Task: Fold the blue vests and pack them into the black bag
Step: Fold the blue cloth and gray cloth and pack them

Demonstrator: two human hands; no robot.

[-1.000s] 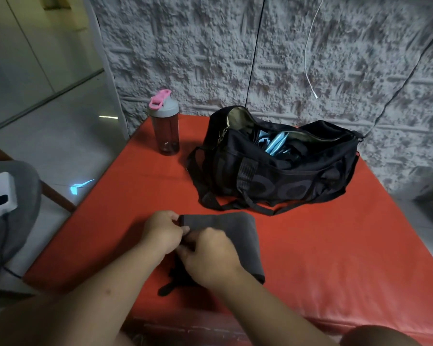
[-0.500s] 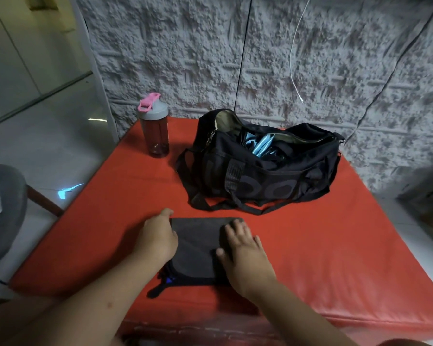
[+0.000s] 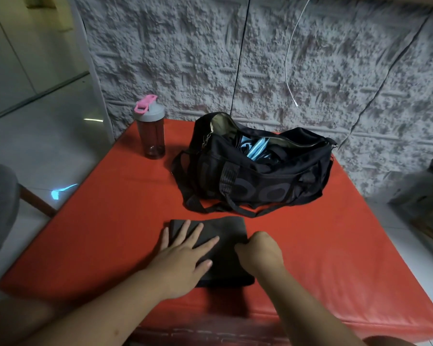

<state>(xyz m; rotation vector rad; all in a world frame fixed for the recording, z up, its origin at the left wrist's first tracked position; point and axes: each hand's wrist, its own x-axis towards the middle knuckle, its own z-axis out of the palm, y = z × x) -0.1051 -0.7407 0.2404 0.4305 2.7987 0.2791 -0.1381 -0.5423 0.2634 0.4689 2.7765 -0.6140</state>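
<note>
Left hand [image 3: 183, 260] flat on folded vest [image 3: 225, 248], right hand [image 3: 259, 253] pinching its edge

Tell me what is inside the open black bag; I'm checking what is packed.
Inside the black fabric duffel bag, light blue fabric and dark straps show through the open zip. Its walls hide everything deeper.

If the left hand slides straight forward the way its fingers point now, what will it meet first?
Probably the strap of the black bag. The left hand lies flat on the folded garment, fingers pointing toward the bag's left end; bare red mat lies between.
</note>
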